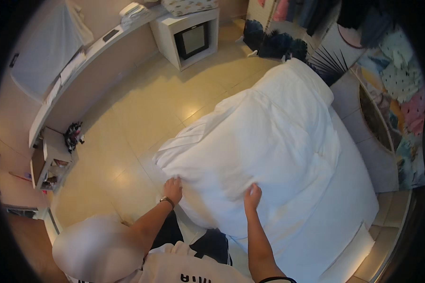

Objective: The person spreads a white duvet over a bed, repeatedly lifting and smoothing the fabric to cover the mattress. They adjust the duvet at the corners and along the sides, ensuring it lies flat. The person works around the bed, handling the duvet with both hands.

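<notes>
A large white duvet lies rumpled across the bed, with folds and creases running along it. At its left edge, my left hand, with a dark watch at the wrist, is closed on the cloth. My right hand pinches the top of the duvet farther in from that edge, thumb and fingers together. Between the two hands the fabric bulges softly. The bed beneath is mostly hidden by the white bedding.
Tiled floor runs along the bed's left side. Beyond it stands a white cabinet with a dark-framed front, joined to a long wall shelf. A low shelf unit is at left. Patterned cloths hang at right.
</notes>
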